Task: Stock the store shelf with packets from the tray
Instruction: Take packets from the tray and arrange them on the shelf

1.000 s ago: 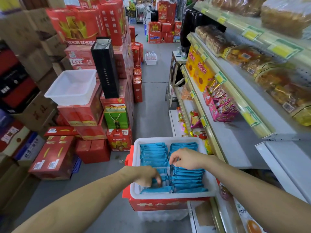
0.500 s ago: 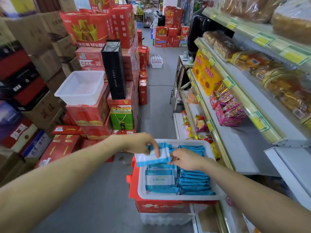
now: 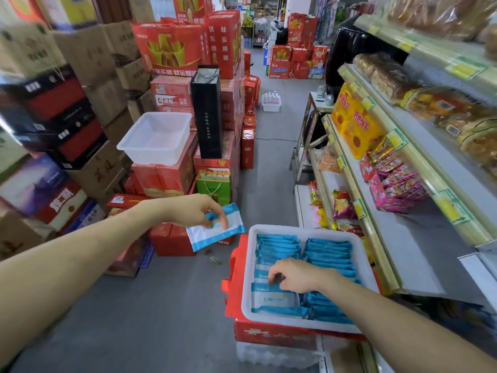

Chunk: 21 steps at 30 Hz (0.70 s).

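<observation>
Now the left hand point(image 3: 196, 211) has lifted a blue-and-white plastic packet point(image 3: 215, 227), fingers pinching it, away from the white plastic tray point(image 3: 246, 278); the right hand point(image 3: 294, 274) fingers curl onto packets inside.

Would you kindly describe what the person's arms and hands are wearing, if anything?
Nothing shows on either: the left hand and right hand are gloveless, with no rings, watch or bracelets visible, and both forearms are bare, with no sleeves in view.

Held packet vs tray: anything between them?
Nothing. In the head view the packet in the left hand hangs left of the tray; only bare grey floor shows in the gap.
</observation>
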Motion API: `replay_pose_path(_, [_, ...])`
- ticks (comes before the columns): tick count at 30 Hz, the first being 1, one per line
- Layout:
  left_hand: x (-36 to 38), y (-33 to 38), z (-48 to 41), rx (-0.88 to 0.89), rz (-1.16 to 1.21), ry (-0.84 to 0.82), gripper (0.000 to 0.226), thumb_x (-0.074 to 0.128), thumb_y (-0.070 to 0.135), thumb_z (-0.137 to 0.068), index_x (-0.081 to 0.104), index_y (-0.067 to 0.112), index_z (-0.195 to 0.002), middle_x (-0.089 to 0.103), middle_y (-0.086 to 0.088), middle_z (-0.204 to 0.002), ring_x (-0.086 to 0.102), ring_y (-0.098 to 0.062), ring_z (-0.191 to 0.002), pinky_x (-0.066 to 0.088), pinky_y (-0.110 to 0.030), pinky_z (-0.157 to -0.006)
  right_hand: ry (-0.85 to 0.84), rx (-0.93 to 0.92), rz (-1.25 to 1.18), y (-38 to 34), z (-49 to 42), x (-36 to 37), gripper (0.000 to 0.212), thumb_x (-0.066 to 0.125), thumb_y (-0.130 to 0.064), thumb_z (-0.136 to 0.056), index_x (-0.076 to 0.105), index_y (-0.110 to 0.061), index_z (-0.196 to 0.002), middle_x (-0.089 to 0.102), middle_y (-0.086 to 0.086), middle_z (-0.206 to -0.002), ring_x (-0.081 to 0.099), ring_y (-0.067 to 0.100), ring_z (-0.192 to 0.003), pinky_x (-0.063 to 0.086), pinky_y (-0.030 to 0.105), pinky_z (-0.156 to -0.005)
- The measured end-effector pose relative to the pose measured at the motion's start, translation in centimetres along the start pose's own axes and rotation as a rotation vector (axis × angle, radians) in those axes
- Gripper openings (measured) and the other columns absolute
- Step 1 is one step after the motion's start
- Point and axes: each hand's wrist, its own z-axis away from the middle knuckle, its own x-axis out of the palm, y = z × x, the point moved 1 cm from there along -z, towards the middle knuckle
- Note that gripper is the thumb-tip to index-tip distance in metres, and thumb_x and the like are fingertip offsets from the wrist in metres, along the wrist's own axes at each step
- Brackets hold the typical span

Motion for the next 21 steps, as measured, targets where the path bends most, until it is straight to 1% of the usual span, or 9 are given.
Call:
replay_pose_path(3, [0.4, -0.5, -0.3, -0.008, 0.0, -0.013, 0.047, 0.065, 0.01, -0.091, 0.073, 0.055, -0.103, 0.067, 0.018, -0.106, 0.056, 0.008, -0.077, 0.039, -0.011, -0.061, -0.055, 0.007, 0.019, -0.2, 0.1, 0.5, 0.034, 0.057, -0.009, -0.089, 0.07, -0.033, -0.109, 0.061, -0.02, -0.109, 0.057, 0.001, -0.092, 0.041, 0.017, -0.075])
replay_pose_path(5, [0.5, -0.5, -0.6, -0.006, 0.007, -0.013, 0.047, 0.065, 0.011, -0.092, 0.073, 0.056, -0.103, 0.065, 0.023, -0.105, 0.056, 0.007, -0.078, 0.039, -0.01, -0.061, -0.074, 0.004, 0.015, -0.3, 0.2, 0.7, 0.034, 0.057, -0.008, -0.087, 0.071, -0.034, -0.104, 0.056, -0.025, -0.101, 0.054, -0.002, -0.089, 0.038, 0.016, -0.071])
replay_pose_path(10, [0.7, 0.4, -1.7, 0.008, 0.044, -0.017, 0.048, 0.065, 0.008, -0.092, 0.074, 0.054, -0.101, 0.059, 0.047, -0.092, 0.056, 0.015, -0.082, 0.037, -0.001, -0.064, -0.129, -0.038, 0.013, -0.8, 0.8, 1.2, 0.045, 0.056, -0.003, -0.085, 0.073, -0.039, -0.105, 0.06, -0.014, -0.119, 0.057, 0.013, -0.106, 0.05, 0.037, -0.095])
replay_pose_path(13, [0.9, 1.3, -2.5, 0.033, 0.053, -0.037, 0.049, 0.064, 0.008, -0.092, 0.074, 0.056, -0.099, 0.06, 0.045, -0.095, 0.057, 0.013, -0.087, 0.039, -0.003, -0.066, -0.11, -0.041, 0.015, -1.0, 1.2, 1.0, 0.051, 0.052, 0.002, -0.085, 0.074, -0.038, -0.109, 0.057, -0.013, -0.118, 0.059, 0.018, -0.102, 0.053, 0.042, -0.092])
replay_pose_path(15, [0.9, 1.9, -2.9, 0.053, 0.046, -0.048, 0.047, 0.063, 0.01, -0.094, 0.074, 0.054, -0.103, 0.062, 0.034, -0.107, 0.06, 0.001, -0.095, 0.044, -0.014, -0.074, -0.078, -0.03, -0.021, -1.0, 1.6, -0.2, 0.051, 0.053, 0.003, -0.086, 0.075, -0.037, -0.11, 0.06, -0.013, -0.119, 0.062, 0.021, -0.1, 0.055, 0.046, -0.091])
replay_pose_path(16, [0.8, 2.2, -3.2, 0.062, 0.047, -0.049, 0.045, 0.063, 0.01, -0.094, 0.074, 0.053, -0.105, 0.064, 0.028, -0.113, 0.061, -0.006, -0.099, 0.048, -0.023, -0.081, -0.052, -0.028, -0.042, -0.9, 1.9, -1.2, 0.05, 0.055, 0.003, -0.087, 0.075, -0.036, -0.11, 0.062, -0.012, -0.119, 0.063, 0.016, -0.1, 0.054, 0.042, -0.089])
replay_pose_path(18, [0.1, 2.8, -3.8, 0.069, 0.057, -0.051, 0.044, 0.065, 0.011, -0.095, 0.075, 0.052, -0.107, 0.066, 0.022, -0.119, 0.063, -0.012, -0.104, 0.053, -0.034, -0.092, 0.008, -0.026, -0.051, -0.9, 2.9, -4.1, 0.045, 0.06, 0.0, -0.091, 0.075, -0.036, -0.113, 0.063, -0.014, -0.116, 0.058, -0.002, -0.097, 0.047, 0.022, -0.084])
replay_pose_path(19, [-0.4, 3.2, -4.1, 0.071, 0.065, -0.061, 0.045, 0.065, 0.011, -0.096, 0.075, 0.053, -0.107, 0.066, 0.026, -0.118, 0.064, -0.009, -0.104, 0.053, -0.033, -0.096, 0.049, -0.022, -0.039, -0.9, 3.7, -5.9, 0.043, 0.062, -0.002, -0.091, 0.075, -0.037, -0.113, 0.063, -0.015, -0.116, 0.056, -0.004, -0.096, 0.044, 0.018, -0.082])
replay_pose_path(21, [-1.9, 4.4, -5.0, 0.088, 0.068, -0.084, 0.046, 0.066, 0.011, -0.097, 0.075, 0.054, -0.109, 0.065, 0.038, -0.112, 0.063, 0.002, -0.102, 0.05, -0.023, -0.095, 0.138, 0.003, -0.019, -0.9, 5.6, -10.1, 0.042, 0.065, -0.005, -0.092, 0.076, -0.04, -0.112, 0.065, -0.015, -0.116, 0.058, 0.003, -0.092, 0.047, 0.022, -0.077])
